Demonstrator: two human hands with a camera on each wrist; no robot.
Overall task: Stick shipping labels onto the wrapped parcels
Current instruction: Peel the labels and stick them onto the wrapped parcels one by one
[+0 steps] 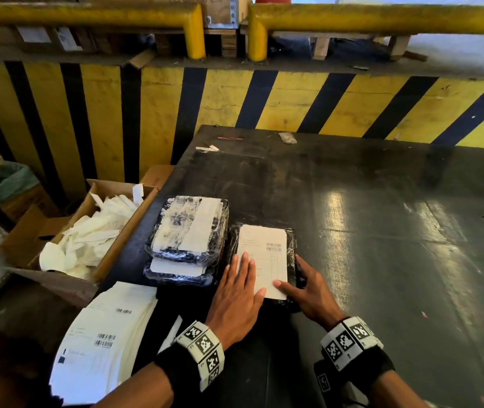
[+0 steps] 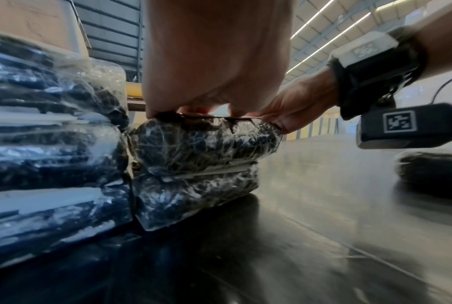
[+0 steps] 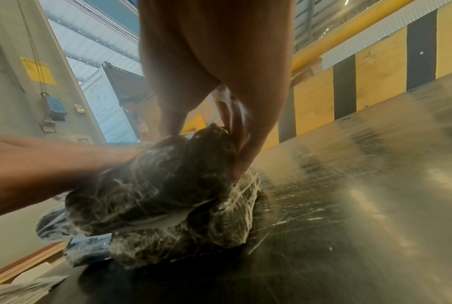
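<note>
A parcel (image 1: 292,245) wrapped in dark clear film lies near the front of the black table (image 1: 382,231), with a white shipping label (image 1: 264,248) on its top. My left hand (image 1: 240,278) lies flat with straight fingers on the label's left half. My right hand (image 1: 302,287) holds the parcel's right edge: the thumb is on the label's near right corner and the fingers curl down the side. In the left wrist view, the left hand (image 2: 214,61) presses down on the parcel (image 2: 201,148). The right wrist view shows the right hand (image 3: 219,61) on the same parcel (image 3: 162,195).
A stack of wrapped parcels (image 1: 187,237) stands just left of this one. A pile of unused labels (image 1: 102,340) lies at the near left corner. A cardboard box (image 1: 111,251) of peeled backing paper sits beside the table. A yellow-black striped barrier (image 1: 264,98) stands behind.
</note>
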